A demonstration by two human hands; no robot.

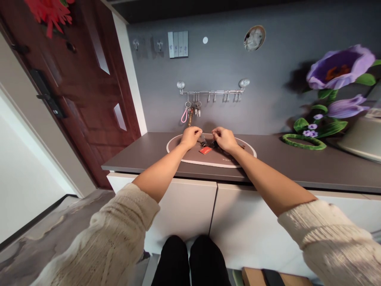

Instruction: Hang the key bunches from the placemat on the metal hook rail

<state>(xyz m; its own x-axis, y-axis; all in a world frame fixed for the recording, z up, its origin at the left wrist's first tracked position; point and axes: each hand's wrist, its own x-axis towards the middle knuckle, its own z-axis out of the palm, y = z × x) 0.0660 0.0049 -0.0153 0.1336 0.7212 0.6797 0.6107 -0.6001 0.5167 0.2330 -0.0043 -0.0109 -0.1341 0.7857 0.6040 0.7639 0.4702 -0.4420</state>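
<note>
Both my hands reach over an oval grey mat [178, 153] with a white rim on a dark cabinet top. My left hand [191, 137] is closed in a pinch on a small bunch of keys [205, 141] lying between the hands. My right hand [224, 138] is closed too, its fingers pinching the dark part of the same bunch. A small red tag [205, 150] lies on the mat just below the keys. On the wall above, a chrome hook rail [212, 92] holds a pink loop [184, 115] and other key bunches [195, 110].
A dark wooden door [74, 79] stands at the left. Large purple fabric flowers [333, 87] with a green base sit on the cabinet top [297, 163] at the right, beside a grey box [361, 139]. White cabinet doors [184, 206] are below.
</note>
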